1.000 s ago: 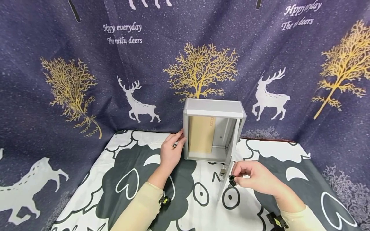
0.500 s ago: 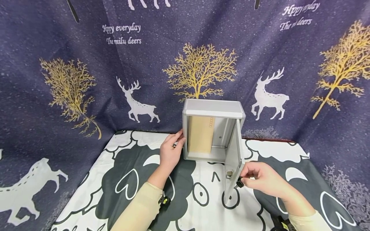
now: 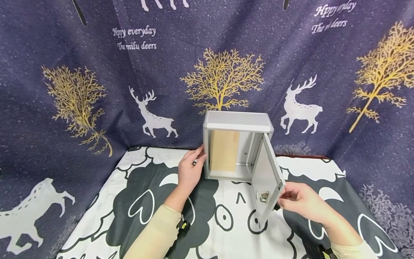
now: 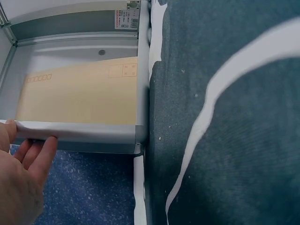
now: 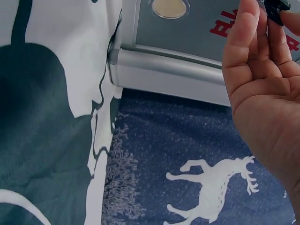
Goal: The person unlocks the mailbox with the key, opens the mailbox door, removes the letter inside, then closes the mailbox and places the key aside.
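A silver-grey metal letter box (image 3: 239, 120) stands upright with its hinged door (image 3: 266, 172) swung outward on the right. Inside leans a tan envelope (image 4: 79, 96) with small printed squares. My left hand (image 3: 190, 169) touches the box's left side; in the left wrist view its thumb lies at the front rim and its fingers, fairly straight, along the outer wall. At the door's free edge is my right hand (image 3: 300, 201), its thumb and fingers pinching a small black-headed key (image 5: 276, 9) on the outer face. A metal lock (image 3: 264, 197) shows on the door's inner face.
Beneath the box lies a black-and-white cartoon cloth (image 3: 233, 233). A dark blue curtain (image 3: 181, 72) with deer and trees hangs close behind. Red characters (image 5: 225, 23) and an oval window (image 5: 169, 7) mark the door's outer face.
The door has swung further open to the right, with my right hand moving along with the key. The box and my left hand have stayed in place.
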`<move>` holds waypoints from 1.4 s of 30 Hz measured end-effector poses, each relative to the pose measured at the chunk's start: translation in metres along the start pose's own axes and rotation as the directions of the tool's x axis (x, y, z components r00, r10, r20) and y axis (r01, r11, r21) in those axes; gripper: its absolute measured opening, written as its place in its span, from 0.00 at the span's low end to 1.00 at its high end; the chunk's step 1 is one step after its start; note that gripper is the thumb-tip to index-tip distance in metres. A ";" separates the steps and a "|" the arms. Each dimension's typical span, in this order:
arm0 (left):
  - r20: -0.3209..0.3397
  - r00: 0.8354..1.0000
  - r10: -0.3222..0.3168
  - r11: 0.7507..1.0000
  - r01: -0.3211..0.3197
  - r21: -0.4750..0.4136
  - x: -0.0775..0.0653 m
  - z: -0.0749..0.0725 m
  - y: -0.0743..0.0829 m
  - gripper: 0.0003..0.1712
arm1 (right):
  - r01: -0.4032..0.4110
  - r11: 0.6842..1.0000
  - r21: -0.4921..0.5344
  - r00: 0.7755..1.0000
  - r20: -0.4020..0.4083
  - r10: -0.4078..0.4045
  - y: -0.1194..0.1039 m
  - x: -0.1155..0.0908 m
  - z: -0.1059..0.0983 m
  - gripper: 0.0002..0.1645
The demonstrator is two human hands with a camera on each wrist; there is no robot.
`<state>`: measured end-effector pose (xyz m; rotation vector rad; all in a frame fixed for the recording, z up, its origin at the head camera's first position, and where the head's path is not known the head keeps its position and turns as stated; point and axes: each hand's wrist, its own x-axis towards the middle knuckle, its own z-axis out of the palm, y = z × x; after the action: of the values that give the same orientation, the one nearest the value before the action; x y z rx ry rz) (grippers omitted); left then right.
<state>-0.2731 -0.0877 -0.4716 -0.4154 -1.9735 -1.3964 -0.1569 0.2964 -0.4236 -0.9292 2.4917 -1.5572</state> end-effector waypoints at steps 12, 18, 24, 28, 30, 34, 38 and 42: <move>0.013 1.000 -0.017 1.000 0.018 -0.012 0.000 0.001 -0.001 0.21 | 0.003 0.999 0.039 1.000 -0.006 -0.003 0.006 -0.008 -0.011 0.19; 0.029 0.999 -0.035 0.999 0.035 -0.015 -0.001 0.001 0.000 0.21 | -0.007 0.999 0.049 1.000 0.002 0.007 0.007 -0.011 -0.015 0.19; 0.029 0.999 -0.032 0.999 0.032 0.001 0.001 -0.001 0.003 0.20 | -0.005 0.999 0.047 1.000 -0.009 0.006 0.010 -0.012 -0.016 0.20; 0.040 0.998 -0.053 0.998 0.052 0.020 0.002 -0.002 0.005 0.19 | 0.008 0.999 0.052 1.000 -0.005 -0.008 0.012 -0.011 -0.016 0.20; 0.043 0.997 -0.061 0.998 0.060 0.027 0.003 -0.003 0.006 0.17 | 0.019 0.998 0.058 1.000 -0.001 -0.019 0.012 -0.011 -0.016 0.20; 0.021 0.999 -0.040 0.998 0.039 0.058 0.004 -0.006 0.010 0.16 | 0.032 0.998 0.061 0.999 0.003 -0.032 0.012 -0.010 -0.016 0.20; -0.040 0.999 0.011 0.996 -0.007 0.091 0.005 -0.008 0.019 0.16 | 0.031 0.998 0.058 1.000 -0.002 -0.031 0.012 -0.011 -0.016 0.20; -0.092 0.993 0.071 0.996 -0.065 0.063 0.003 -0.009 0.032 0.12 | 0.032 0.998 0.062 0.999 -0.004 -0.032 0.011 -0.011 -0.016 0.20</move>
<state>-0.2531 -0.0843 -0.4453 -0.3786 -1.9021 -1.2874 -0.1583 0.3178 -0.4279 -0.9628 2.4266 -1.6366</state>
